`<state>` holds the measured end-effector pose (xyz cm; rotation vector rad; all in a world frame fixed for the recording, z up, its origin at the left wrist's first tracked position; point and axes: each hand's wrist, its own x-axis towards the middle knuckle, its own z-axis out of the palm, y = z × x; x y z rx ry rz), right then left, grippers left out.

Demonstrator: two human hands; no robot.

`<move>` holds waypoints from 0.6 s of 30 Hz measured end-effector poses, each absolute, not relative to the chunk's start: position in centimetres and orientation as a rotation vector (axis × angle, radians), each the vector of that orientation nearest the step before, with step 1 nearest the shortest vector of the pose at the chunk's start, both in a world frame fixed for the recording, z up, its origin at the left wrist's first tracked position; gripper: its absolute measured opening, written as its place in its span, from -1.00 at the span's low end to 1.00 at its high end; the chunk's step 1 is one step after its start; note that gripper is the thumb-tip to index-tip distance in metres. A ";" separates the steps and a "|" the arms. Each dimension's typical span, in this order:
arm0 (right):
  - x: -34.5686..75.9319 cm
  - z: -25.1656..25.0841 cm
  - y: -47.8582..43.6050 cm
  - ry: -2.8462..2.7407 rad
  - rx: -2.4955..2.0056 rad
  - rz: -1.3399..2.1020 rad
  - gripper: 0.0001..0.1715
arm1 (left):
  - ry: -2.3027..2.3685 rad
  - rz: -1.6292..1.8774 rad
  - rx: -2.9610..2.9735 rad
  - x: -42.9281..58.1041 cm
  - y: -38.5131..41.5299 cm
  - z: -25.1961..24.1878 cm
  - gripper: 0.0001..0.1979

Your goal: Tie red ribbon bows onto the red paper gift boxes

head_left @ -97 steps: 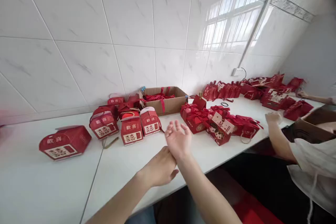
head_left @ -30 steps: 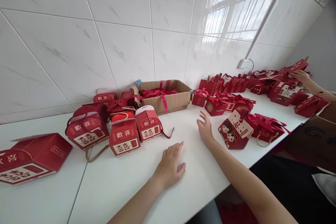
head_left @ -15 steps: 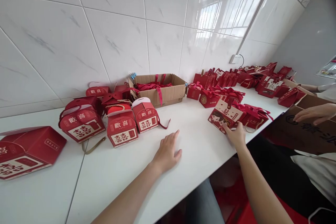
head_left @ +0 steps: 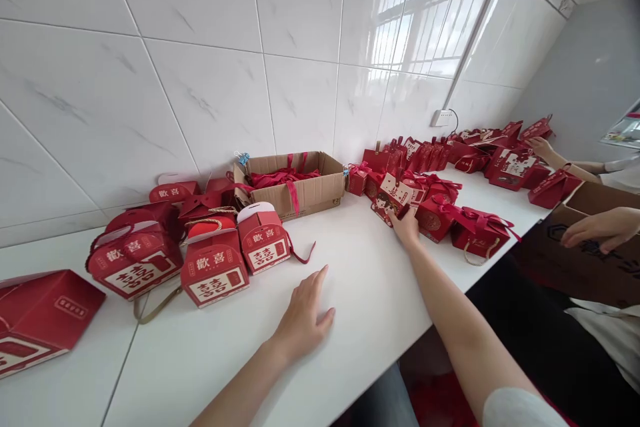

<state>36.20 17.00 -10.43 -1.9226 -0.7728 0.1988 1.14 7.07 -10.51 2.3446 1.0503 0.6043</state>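
My right hand (head_left: 406, 225) is closed on a red and cream gift box (head_left: 393, 199) with a cartoon figure on its front. That box is among several red gift boxes tied with ribbon bows, including one (head_left: 435, 219) just right of my hand. My left hand (head_left: 304, 315) rests on the white table (head_left: 350, 347), fingers stretched out, with nothing in it. Left of it stand red gift boxes with white panels and printed characters, the closest being a small box (head_left: 265, 240) and a larger one (head_left: 215, 270).
An open cardboard box (head_left: 310, 195) of red ribbons stands against the tiled wall. A red box (head_left: 50, 313) lies at far left. At right, a co-worker's hand (head_left: 600, 230) is over a large brown carton (head_left: 555, 247); another person's hand (head_left: 541, 147) touches red boxes.
My right hand has carried the cartoon box away from the table's front edge, back and left among the ribboned boxes. My left hand stays on the table. The view has shifted slightly.
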 end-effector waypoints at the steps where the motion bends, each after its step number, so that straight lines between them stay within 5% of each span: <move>1: 36.1 -10.6 17.3 -0.769 -1.895 0.194 -0.34 | 1.072 0.616 2.336 1.7 7.3 -10.2 -0.34; 6: 36.3 -11.1 17.7 -0.693 -1.706 0.084 -0.30 | 1.026 0.642 2.555 10.3 13.5 -5.5 -0.52; 12: 36.4 -11.0 18.9 -0.719 -1.479 -0.038 -0.24 | 1.315 0.828 2.445 24.9 27.5 0.7 -0.51; 18: 37.4 -11.2 19.2 -0.691 -1.411 -0.087 -0.29 | 1.412 0.615 2.318 31.4 36.4 1.8 -0.12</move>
